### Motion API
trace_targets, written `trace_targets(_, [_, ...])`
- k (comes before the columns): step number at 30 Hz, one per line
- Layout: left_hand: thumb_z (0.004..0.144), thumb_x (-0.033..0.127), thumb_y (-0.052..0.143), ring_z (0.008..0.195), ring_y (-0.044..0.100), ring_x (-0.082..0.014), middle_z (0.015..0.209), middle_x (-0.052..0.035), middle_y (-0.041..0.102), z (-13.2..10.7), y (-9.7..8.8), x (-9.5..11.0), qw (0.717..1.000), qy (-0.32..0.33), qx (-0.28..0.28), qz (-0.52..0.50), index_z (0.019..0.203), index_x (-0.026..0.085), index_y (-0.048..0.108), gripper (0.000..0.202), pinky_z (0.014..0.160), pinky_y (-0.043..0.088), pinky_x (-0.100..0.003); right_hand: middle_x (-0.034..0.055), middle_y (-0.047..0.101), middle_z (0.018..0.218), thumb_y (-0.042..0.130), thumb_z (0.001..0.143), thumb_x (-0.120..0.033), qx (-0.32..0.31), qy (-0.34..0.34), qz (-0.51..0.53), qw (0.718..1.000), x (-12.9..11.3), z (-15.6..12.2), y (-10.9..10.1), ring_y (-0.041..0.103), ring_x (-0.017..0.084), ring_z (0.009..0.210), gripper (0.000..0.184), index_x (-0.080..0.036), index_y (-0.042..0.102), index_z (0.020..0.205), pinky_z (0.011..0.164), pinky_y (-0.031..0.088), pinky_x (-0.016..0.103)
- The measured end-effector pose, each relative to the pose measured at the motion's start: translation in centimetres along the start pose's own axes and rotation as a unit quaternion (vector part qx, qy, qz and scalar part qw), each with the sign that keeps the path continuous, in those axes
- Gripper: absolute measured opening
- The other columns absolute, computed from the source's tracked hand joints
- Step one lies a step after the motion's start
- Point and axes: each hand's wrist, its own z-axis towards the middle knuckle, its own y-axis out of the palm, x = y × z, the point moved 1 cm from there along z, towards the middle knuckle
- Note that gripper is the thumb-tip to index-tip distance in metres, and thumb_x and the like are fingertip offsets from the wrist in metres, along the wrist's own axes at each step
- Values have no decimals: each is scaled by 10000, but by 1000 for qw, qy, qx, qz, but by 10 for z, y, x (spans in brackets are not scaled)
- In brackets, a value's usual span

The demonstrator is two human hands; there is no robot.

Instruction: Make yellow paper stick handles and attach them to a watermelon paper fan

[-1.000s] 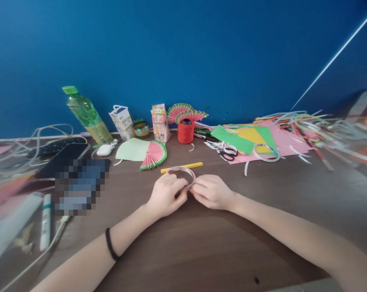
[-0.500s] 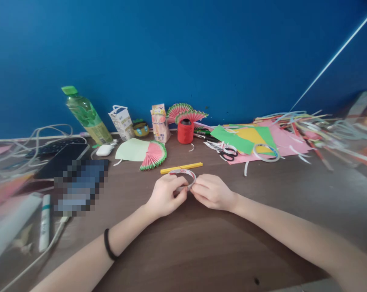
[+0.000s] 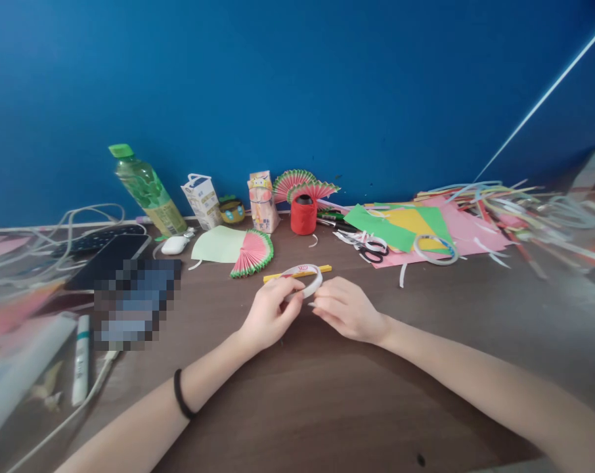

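Note:
My left hand (image 3: 269,315) grips a white roll of tape (image 3: 306,278) with red print, tilted up off the brown table (image 3: 327,407). My right hand (image 3: 345,309) sits just right of the roll, its fingers curled and its fingertips pinched at the roll's edge. What the fingertips hold is too small to make out. A yellow stick (image 3: 297,274) lies right behind the roll. A pink and green folded paper fan (image 3: 252,252) rests on a pale green sheet (image 3: 217,243) beyond my left hand.
A green bottle (image 3: 147,190), two small cartons (image 3: 202,200), a red thread spool (image 3: 303,213) and more paper fans (image 3: 302,185) line the blue wall. Scissors (image 3: 371,248), another tape roll (image 3: 435,249), coloured sheets (image 3: 416,226) and paper strips lie right. A phone (image 3: 108,259), cables, a mouse (image 3: 174,245) and a pen (image 3: 81,358) lie left.
The tape roll has been tipped up from the table in my left hand. My right fingers have shifted slightly along its edge.

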Motion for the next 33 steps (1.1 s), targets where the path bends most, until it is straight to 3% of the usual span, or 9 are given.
trace_targets(3, [845,207,387,654,511,-131,681,-8,580,0,-1,-1,997,52,12,58,779,178,544,174,644,397,-265,88,600,926,490,867,-202,50,85,36,994,8,-5,1,566,171,822,175,-188,478,1041,672,503,300])
trace_targets(6, [822,171,401,658,507,-139,633,-2,553,-1,-3,-3,988,121,12,98,770,178,556,163,677,386,-294,132,570,1136,464,881,-184,-2,99,70,993,10,-6,4,553,201,1039,380,-201,359,1246,790,511,348])
trace_targets(9, [836,158,397,721,523,-148,676,-7,581,-2,-4,-5,983,147,8,112,807,189,562,171,737,382,-316,98,616,1074,394,912,-198,-43,120,74,989,11,-4,5,592,201,1001,353,-231,366,1263,825,505,379])
trace_targets(12, [862,172,405,917,525,-174,931,-47,618,-3,-3,-9,985,125,36,112,997,199,530,186,837,376,-340,72,641,965,387,916,-238,-31,167,59,984,18,-4,4,630,196,860,268,-241,447,1177,772,514,375])
trace_targets(15, [855,177,431,1101,441,-209,1157,-104,510,-2,-2,-14,982,62,121,128,1176,188,428,322,941,340,-384,75,628,979,427,898,-263,27,255,28,966,38,-9,0,619,196,826,186,-230,486,1072,783,497,378])
trace_targets(18, [834,136,430,1096,435,-217,1133,-104,486,-1,-1,-20,978,6,153,143,1159,188,433,330,952,345,-402,75,614,952,432,886,-270,60,335,3,940,65,-19,-2,602,191,774,208,-215,452,1085,770,487,381])
trace_targets(22, [817,77,399,1009,501,-202,1023,-66,556,1,-1,-24,983,-11,109,148,1047,196,488,274,899,389,-385,80,621,910,429,852,-224,17,396,-21,918,88,-31,-1,592,205,729,320,-189,417,1170,734,483,390])
trace_targets(28, [830,119,418,917,553,-203,958,-61,612,0,-6,-32,978,-30,55,201,969,170,549,197,841,437,-362,75,649,894,444,808,-162,-19,390,-41,920,89,-31,0,591,212,715,327,-185,468,1133,718,477,390])
trace_targets(33, [847,152,427,852,559,-218,927,-76,633,-1,-4,-39,956,-23,14,291,971,142,596,210,787,459,-359,108,633,1003,455,811,-134,-17,288,-56,956,75,-25,0,582,256,923,306,-185,492,1110,828,454,452])
